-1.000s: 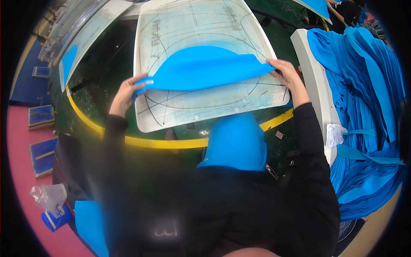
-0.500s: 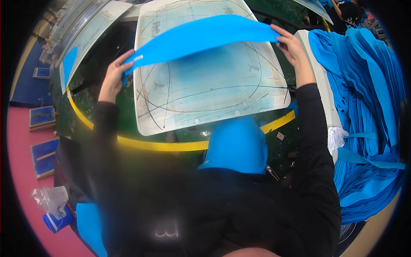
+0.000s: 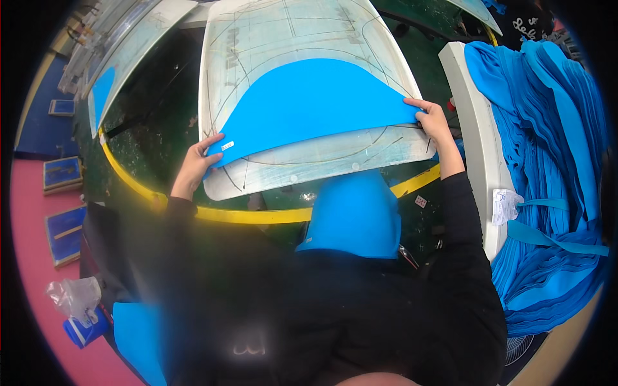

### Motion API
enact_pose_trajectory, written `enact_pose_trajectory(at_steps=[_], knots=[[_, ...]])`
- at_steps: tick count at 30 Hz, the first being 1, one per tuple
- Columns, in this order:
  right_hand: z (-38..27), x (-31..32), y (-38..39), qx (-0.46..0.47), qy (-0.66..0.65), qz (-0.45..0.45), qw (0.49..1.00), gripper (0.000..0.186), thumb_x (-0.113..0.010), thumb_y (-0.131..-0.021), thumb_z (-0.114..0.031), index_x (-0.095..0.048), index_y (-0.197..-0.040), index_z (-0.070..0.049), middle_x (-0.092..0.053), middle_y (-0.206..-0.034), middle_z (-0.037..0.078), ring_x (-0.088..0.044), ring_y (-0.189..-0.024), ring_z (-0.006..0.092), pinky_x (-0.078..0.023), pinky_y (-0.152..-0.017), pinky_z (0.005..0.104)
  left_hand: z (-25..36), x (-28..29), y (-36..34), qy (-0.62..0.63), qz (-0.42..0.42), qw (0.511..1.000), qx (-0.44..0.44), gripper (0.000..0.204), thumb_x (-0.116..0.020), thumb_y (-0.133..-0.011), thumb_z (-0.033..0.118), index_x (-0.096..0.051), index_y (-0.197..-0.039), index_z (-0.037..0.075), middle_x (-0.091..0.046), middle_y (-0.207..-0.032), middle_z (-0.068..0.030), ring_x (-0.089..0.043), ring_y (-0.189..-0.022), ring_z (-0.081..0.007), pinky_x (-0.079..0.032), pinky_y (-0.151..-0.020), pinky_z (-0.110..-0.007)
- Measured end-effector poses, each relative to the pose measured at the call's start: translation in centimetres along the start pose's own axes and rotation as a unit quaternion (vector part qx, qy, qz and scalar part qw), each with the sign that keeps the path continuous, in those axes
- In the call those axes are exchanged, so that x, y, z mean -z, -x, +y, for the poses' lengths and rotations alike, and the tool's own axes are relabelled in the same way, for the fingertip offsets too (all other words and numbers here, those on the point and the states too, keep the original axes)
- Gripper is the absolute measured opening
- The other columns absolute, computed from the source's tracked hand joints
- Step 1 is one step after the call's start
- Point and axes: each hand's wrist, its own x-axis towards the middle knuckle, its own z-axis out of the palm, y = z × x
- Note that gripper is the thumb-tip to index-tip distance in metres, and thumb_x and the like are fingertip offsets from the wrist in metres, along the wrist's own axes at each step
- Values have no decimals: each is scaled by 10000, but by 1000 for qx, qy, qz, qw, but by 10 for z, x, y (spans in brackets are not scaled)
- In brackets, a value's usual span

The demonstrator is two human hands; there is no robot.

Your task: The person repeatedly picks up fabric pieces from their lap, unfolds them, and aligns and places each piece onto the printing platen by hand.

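A curved blue fabric panel point(image 3: 309, 103) with a small white label near its left corner lies across a pale board point(image 3: 296, 154) marked with drawn lines. My left hand point(image 3: 199, 167) pinches the panel's left corner at the board's left edge, and my right hand point(image 3: 431, 125) grips the opposite corner at the right edge. Just beyond the board's near edge is a rounded blue piece point(image 3: 351, 215), partly behind my dark top.
A tall pile of blue fabric point(image 3: 547, 161) on a white stand point(image 3: 470, 116) fills the right. Another board point(image 3: 148, 45) is at upper left, with a yellow rail point(image 3: 251, 215) curving below. Part of another person point(image 3: 534, 22) shows at upper right.
Both hands lifted the panel toward the far side, then brought it down nearer me; it now lies spread out flat, where one second ago its near part looked folded over.
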Motion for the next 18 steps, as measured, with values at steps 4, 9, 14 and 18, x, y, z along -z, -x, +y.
enact_pose_trajectory(at_steps=[4,9,14,18], knots=[[10,-1,4,39,16,3,999,457,-454,-709,54,-678,-1077,-99,-638,-1053,163,-618,-888,203,-450,-855,258,4,-6,7,-41,20,999,-13,468,-604,-768,-44,-586,-1208,113,-610,-1056,-53,-563,-752,-84,-460,-602,-204],[18,-1,3,62,23,5,998,463,-464,-700,51,-674,-1084,-101,-626,-1093,175,-613,-944,230,-442,-886,273,5,-10,11,-78,47,996,-25,475,-604,-762,-68,-586,-1205,101,-608,-1080,-71,-571,-744,-94,-478,-618,-211],[22,0,4,85,54,10,995,471,-467,-691,45,-663,-1094,-100,-621,-1117,167,-614,-963,241,-438,-900,285,3,-12,7,-98,45,994,-29,472,-604,-750,-72,-594,-1191,95,-590,-1127,-83,-575,-733,-102,-486,-630,-218],[21,-1,8,152,121,43,980,439,-472,-686,50,-665,-1061,-73,-615,-1117,164,-606,-989,276,-442,-901,309,1,-12,5,-133,43,989,-47,468,-609,-738,-69,-596,-1182,80,-586,-1149,-93,-592,-821,-135,-490,-703,-241]])
